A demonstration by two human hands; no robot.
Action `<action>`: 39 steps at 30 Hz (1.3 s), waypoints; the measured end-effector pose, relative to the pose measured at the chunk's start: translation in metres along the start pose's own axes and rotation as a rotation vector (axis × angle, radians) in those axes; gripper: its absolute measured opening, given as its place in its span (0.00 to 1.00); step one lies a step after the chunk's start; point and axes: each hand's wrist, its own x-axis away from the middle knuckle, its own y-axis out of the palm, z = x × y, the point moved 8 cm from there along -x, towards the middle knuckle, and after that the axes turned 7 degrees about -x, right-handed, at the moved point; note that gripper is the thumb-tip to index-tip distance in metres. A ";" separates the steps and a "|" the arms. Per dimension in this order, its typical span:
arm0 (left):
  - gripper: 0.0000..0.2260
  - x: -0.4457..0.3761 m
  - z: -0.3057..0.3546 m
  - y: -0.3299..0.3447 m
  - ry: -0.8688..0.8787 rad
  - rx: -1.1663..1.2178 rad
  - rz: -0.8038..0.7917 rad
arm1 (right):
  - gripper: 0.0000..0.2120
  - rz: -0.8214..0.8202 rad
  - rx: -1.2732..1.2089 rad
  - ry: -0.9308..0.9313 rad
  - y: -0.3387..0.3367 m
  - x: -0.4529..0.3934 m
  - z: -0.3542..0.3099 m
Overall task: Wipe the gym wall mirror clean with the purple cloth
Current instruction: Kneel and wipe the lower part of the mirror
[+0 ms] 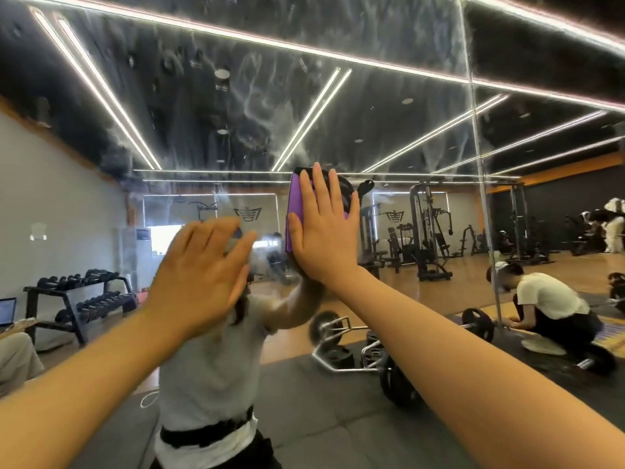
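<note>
One purple cloth lies flat against the wall mirror, just right of the picture's centre. The right hand covers most of it, fingers straight and together, palm pressing the cloth to the glass; nothing is curled round it. Only a purple strip shows at 9 o'clock of that hand, along the thumb side, and a sliver at 3 o'clock.

The left hand is at 8 o'clock from the cloth, raised with its fingers spread and straight, holding nothing. It is blurred, and whether it touches the glass cannot be told.

The mirror fills nearly the whole view. Pale streaks and smears run over its upper half, from 10 o'clock round to 1 o'clock of the cloth. One vertical seam between panels stands at 3 o'clock.

In the reflection, one dumbbell rack at 8 o'clock has two tiers loaded with dark dumbbells; their number is too small to count. One hex bar with plates lies on the dark mats at 5 o'clock. One person in a white shirt crouches at 4 o'clock beside a barbell. Cable machines stand at 3 o'clock. At the far left edge a laptop shows at 8 o'clock.
</note>
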 end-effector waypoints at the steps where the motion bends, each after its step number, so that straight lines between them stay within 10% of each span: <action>1: 0.23 -0.009 -0.004 0.002 -0.028 0.006 0.000 | 0.32 -0.002 0.006 -0.001 0.000 0.000 0.001; 17: 0.30 -0.031 -0.005 0.034 -0.064 0.008 -0.016 | 0.32 0.059 0.037 0.400 -0.025 0.016 0.118; 26: 0.30 -0.030 -0.006 0.036 -0.062 0.006 -0.038 | 0.31 0.037 0.004 0.063 -0.006 -0.006 0.029; 34: 0.31 -0.030 -0.006 0.036 -0.068 0.020 -0.019 | 0.33 0.065 0.029 0.487 -0.026 0.014 0.121; 39: 0.31 -0.029 -0.008 0.037 -0.076 0.027 -0.023 | 0.31 -0.003 0.039 0.134 -0.007 0.005 0.039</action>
